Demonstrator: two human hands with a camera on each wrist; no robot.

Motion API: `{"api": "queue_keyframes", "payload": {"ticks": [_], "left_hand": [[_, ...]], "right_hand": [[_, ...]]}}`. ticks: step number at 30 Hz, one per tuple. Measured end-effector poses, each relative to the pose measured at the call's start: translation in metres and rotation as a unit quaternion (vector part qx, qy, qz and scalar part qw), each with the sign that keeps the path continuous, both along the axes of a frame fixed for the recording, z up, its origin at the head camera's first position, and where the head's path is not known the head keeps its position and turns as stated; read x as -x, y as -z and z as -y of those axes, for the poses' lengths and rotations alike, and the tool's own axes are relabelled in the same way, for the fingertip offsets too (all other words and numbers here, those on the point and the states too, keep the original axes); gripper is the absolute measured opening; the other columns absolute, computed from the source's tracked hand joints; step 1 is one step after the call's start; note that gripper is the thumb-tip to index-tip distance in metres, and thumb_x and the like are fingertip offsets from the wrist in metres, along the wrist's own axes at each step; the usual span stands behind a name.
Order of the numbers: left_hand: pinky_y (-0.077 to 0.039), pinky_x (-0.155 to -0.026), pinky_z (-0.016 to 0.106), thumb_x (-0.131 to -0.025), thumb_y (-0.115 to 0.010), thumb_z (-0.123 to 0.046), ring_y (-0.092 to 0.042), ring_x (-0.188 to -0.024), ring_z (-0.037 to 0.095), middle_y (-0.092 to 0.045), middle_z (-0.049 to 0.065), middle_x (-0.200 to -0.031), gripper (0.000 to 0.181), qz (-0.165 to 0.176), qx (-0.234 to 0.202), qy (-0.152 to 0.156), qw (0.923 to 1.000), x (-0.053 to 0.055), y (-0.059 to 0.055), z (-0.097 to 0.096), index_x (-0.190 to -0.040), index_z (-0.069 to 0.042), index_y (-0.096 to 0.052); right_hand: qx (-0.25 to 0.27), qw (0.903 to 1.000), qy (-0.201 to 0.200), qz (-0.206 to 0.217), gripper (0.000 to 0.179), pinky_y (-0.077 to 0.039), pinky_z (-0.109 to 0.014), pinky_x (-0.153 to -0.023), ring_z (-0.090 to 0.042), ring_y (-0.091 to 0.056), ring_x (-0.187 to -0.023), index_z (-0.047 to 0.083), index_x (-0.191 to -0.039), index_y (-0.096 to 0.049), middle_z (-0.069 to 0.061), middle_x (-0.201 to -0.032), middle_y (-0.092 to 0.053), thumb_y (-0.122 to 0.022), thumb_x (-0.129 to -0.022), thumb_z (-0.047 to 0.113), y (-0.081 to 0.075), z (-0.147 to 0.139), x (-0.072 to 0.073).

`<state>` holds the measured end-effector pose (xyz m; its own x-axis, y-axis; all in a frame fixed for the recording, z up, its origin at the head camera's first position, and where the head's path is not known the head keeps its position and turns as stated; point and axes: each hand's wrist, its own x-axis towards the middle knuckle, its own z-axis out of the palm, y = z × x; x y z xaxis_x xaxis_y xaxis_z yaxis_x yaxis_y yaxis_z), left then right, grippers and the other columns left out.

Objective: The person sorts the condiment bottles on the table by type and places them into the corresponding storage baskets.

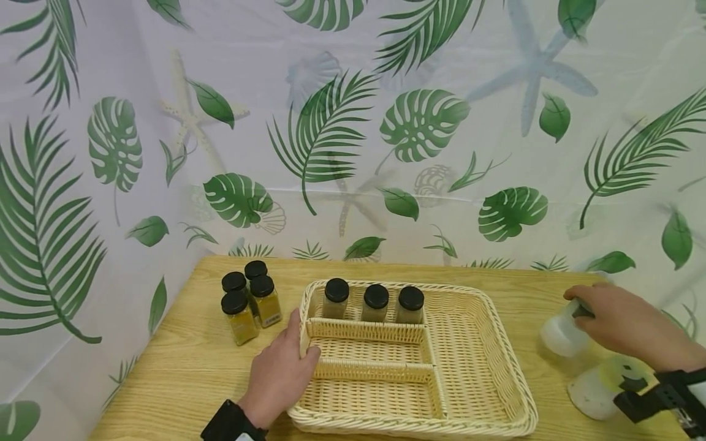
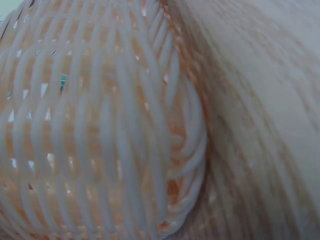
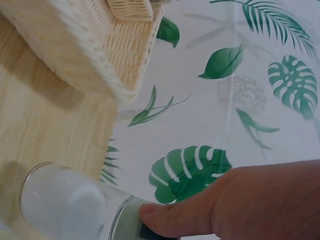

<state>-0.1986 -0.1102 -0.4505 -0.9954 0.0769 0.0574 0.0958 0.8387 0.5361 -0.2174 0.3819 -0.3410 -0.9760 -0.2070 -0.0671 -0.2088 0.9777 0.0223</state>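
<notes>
My left hand [image 1: 280, 372] holds the left wall of a divided wicker basket [image 1: 469, 349], thumb over the rim on the inside. The left wrist view shows only the basket's woven side [image 2: 90, 130] up close. At the right of the table my right hand [image 1: 631, 321] grips a clear jar with white contents [image 3: 65, 200] by its pale green lid, and the jar looks tilted. Three jars with black lids [image 1: 376, 300] stand in a row in the basket's back left compartment. The two other left compartments and the long right one hold nothing.
Several black-lidded jars with yellow contents [image 1: 242, 318] stand grouped left of the basket on the wooden table [image 1: 182, 367]. A second white jar with a yellowish top [image 1: 592, 392] stands near the right wrist. A leaf-patterned cloth [image 1: 342, 153] hangs behind the table.
</notes>
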Motion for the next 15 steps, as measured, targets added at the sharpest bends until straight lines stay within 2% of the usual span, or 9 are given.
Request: {"api": "queue_keyframes", "payload": {"ticks": [7,15], "left_hand": [[-0.049,-0.062,0.048,-0.093,-0.05,-0.039,-0.062,-0.089,0.031,-0.055,0.016,-0.131,0.073,-0.004,-0.001,-0.002,1.0,0.0,0.0,0.0,-0.151,-0.006,-0.02],[-0.049,-0.063,0.047,-0.093,-0.049,-0.04,-0.062,-0.09,0.03,-0.054,0.015,-0.133,0.074,0.004,-0.002,-0.001,1.0,0.0,0.001,0.0,-0.152,-0.007,-0.019]], "right_hand": [[0.004,0.9998,-0.01,-0.015,0.041,-0.048,-0.049,-0.065,-0.039,-0.055,-0.088,-0.01,-0.117,-0.058,-0.026,-0.1,-0.062,-0.07,-0.082,0.01,-0.021,0.025,0.001],[0.014,0.9987,-0.037,-0.032,0.039,-0.048,-0.043,-0.063,-0.033,-0.057,-0.085,-0.005,-0.118,-0.061,-0.022,-0.1,-0.061,-0.07,-0.082,0.009,-0.039,0.053,-0.002]]}}
